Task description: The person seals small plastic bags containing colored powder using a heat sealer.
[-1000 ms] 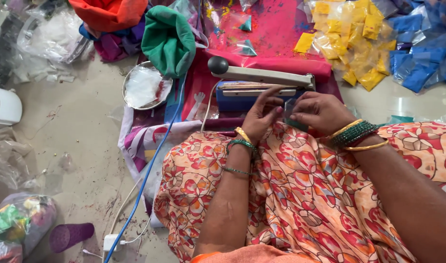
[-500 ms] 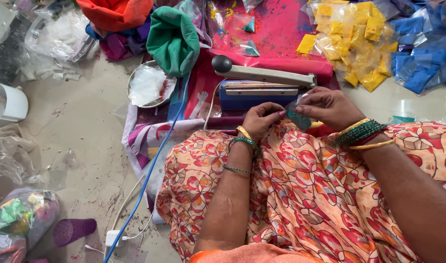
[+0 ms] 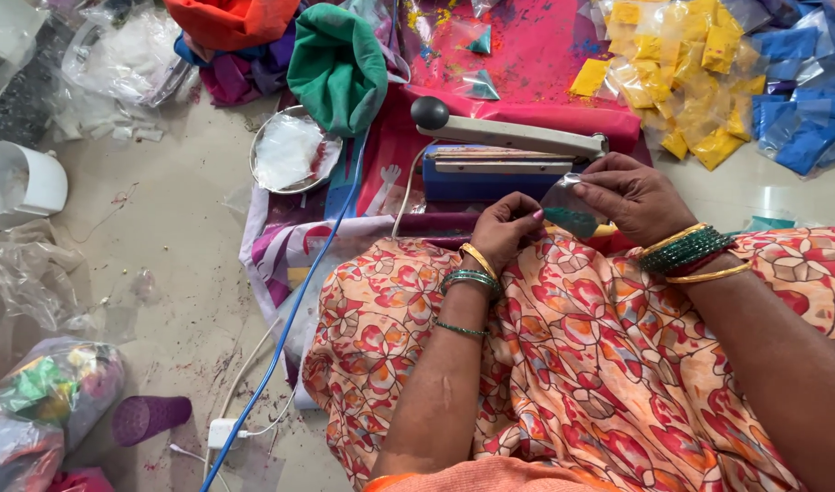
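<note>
Your left hand (image 3: 504,228) and right hand (image 3: 632,196) share a small clear packet (image 3: 568,208) with green powder in its lower corner, each grip pinching an edge, just in front of the blue heat sealer (image 3: 499,169), whose arm looks raised. You appear to be readying the packet's open end for sealing; the next move calls for a flat, straight mouth laid across the sealing bar.
</note>
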